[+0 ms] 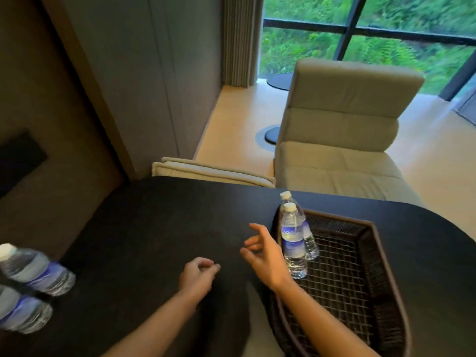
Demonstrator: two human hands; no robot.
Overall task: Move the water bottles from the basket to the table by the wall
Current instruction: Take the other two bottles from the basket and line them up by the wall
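Two bottles are seen at the far left edge of the table, close to the wall: the upper left bottle and the lower left bottle. Both are blurred and partly cut off by the frame, so it cannot be told whether they touch. Both carry blue labels, and a white cap is visible on the upper one. The dark tabletop between these bottles and the hands is bare. The left hand is held over the middle of the table with its fingers curled loosely together; nothing is gripped in it. To its right, the right hand is held with its fingers spread apart and empty, palm turned to the left, its back just beside the basket's left rim. The basket, a dark woven tray, is placed at the right end of the table. Two upright bottles are located in its far left corner: the near bottle, closest to the right hand, and the far bottle, partly hidden behind it. Whether the right hand touches the near bottle cannot be told. A pale chair is positioned beyond the table.
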